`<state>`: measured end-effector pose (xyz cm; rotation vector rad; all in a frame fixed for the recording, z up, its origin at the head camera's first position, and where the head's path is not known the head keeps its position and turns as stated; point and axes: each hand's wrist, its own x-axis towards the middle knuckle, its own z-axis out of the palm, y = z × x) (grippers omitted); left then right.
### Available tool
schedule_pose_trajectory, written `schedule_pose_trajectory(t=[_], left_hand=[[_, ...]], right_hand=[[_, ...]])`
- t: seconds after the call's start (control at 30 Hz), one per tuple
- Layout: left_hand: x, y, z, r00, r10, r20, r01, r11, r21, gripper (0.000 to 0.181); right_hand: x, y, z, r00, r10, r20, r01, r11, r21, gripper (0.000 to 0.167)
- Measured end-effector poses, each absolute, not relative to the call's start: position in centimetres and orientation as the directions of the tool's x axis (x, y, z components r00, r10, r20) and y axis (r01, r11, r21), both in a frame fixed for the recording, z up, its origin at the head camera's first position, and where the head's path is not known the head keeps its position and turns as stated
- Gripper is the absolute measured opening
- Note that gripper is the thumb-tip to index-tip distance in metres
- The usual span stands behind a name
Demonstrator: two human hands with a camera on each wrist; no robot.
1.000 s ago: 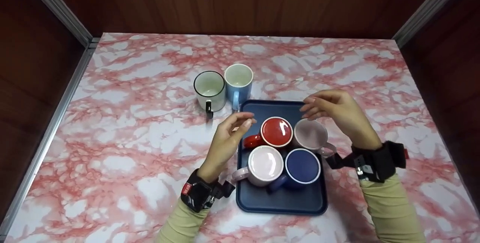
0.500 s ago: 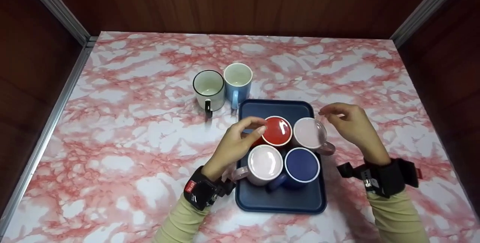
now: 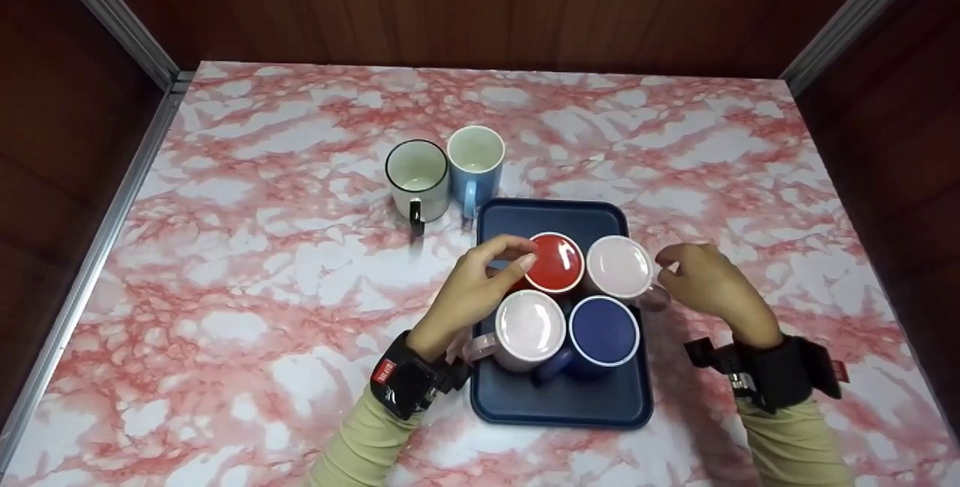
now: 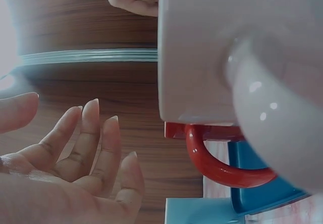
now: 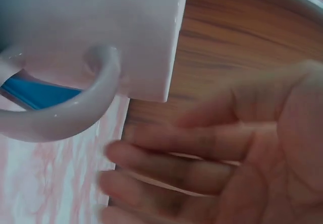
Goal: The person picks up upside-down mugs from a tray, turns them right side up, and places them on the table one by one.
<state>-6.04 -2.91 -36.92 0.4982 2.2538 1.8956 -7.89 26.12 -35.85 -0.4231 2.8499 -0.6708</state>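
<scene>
Four mugs would be too exact a tally, so: several mugs stand upside down on a dark blue tray (image 3: pixel 562 402). My left hand (image 3: pixel 472 284) hovers at the left of the red mug (image 3: pixel 559 263), its fingers loosely bent and holding nothing. In the left wrist view those fingers (image 4: pixel 91 128) are spread apart, away from the near pink mug (image 4: pixel 197 57). To the right of the far pink mug (image 3: pixel 619 267) is my right hand (image 3: pixel 709 284), relaxed and holding nothing. The right wrist view shows a gap between its fingers (image 5: pixel 186 168) and that mug. A navy mug (image 3: pixel 604 331) sits at the tray's near right.
Beyond the tray's far left corner, a white mug (image 3: pixel 418 172) with a black rim and a light blue mug (image 3: pixel 477 153) stand upright side by side. Wooden panels (image 3: pixel 480 7) border the marbled table (image 3: pixel 247 247).
My left hand has moved right, toward the red mug. My right hand has left the space above the far pink mug and come right and nearer, beside it.
</scene>
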Motion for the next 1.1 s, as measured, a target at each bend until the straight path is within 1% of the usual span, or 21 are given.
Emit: schedule_pose_trajectory(t=[0.13, 0.2, 0.3, 0.4, 0.53, 0.8, 1.03, 1.1], left_hand=[[-6.1, -2.9, -37.1, -0.935, 0.343, 0.084, 0.141, 0.144, 0.980, 0.027], [-6.1, -2.9, -37.1, -0.937, 0.340, 0.077, 0.134, 0.145, 0.980, 0.027], [-6.2, -2.8, -37.3, -0.941, 0.333, 0.066, 0.121, 0.145, 0.982, 0.027], [-6.2, -2.8, -37.4, -0.943, 0.328, 0.064, 0.117, 0.144, 0.983, 0.026], [-6.3, -2.8, -37.6, -0.943, 0.326, 0.065, 0.116, 0.141, 0.983, 0.026], [-6.2, -2.7, -37.8, -0.945, 0.324, 0.045, 0.096, 0.144, 0.985, 0.028], [-6.3, -2.7, -38.0, -0.945, 0.322, 0.047, 0.098, 0.142, 0.985, 0.028], [-6.2, -2.7, -37.9, -0.946, 0.321, 0.053, 0.106, 0.149, 0.983, 0.027]], right_hand=[[-7.7, 26.2, -36.4, -0.901, -0.402, -0.162, -0.292, 0.840, -0.458, 0.007], [-7.6, 26.2, -36.7, -0.891, -0.424, -0.163, -0.313, 0.832, -0.458, 0.006], [-7.5, 26.2, -37.1, -0.891, -0.430, -0.145, -0.325, 0.828, -0.457, 0.006], [-7.3, 26.2, -37.6, -0.899, -0.419, -0.130, -0.319, 0.827, -0.462, 0.008], [-7.1, 26.3, -38.3, -0.917, -0.379, -0.121, -0.280, 0.832, -0.478, 0.010], [-6.7, 26.0, -39.0, -0.944, -0.320, -0.081, -0.241, 0.835, -0.495, 0.011], [-6.6, 25.8, -39.4, -0.946, -0.324, -0.023, -0.275, 0.835, -0.476, 0.020], [-6.5, 25.9, -39.5, -0.947, -0.322, 0.000, -0.285, 0.837, -0.468, 0.020]])
